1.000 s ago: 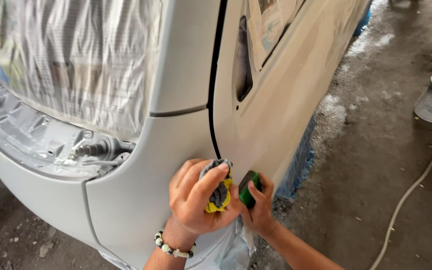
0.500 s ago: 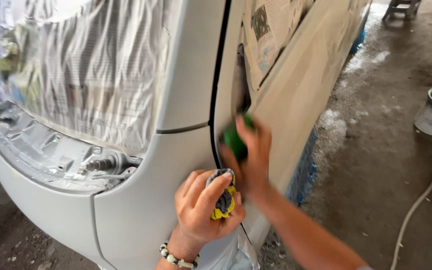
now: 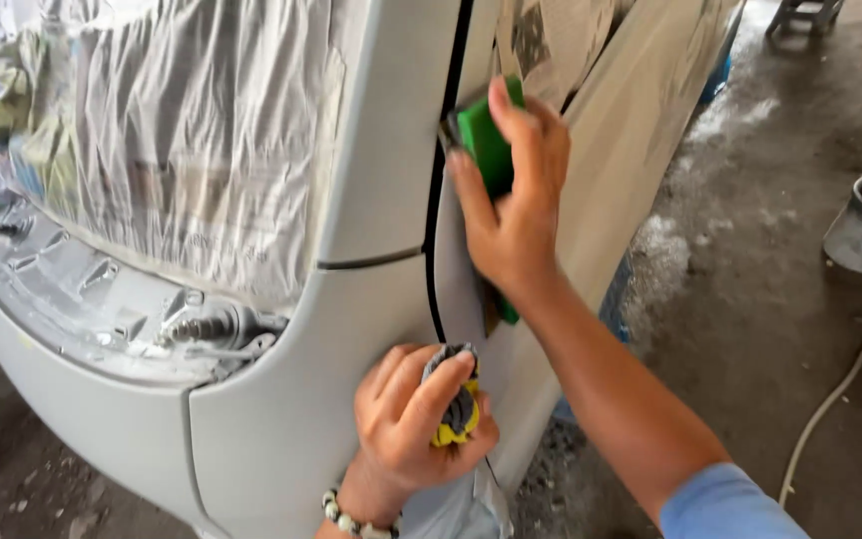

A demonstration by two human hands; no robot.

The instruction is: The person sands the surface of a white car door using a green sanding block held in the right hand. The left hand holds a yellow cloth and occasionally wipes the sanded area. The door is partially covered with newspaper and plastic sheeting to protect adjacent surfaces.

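Since half a second ago the right hand (image 3: 513,205) has climbed the panel seam; the left hand (image 3: 413,427) has stayed low. There is one green sanding block (image 3: 483,150) and one grey-and-yellow rag (image 3: 456,407). The right hand's fingers clamp the block, whose long axis seems to run up the car body (image 3: 281,429) beside the door gap (image 3: 435,250). The left hand's fingers curl tight around the rag against the lower panel.
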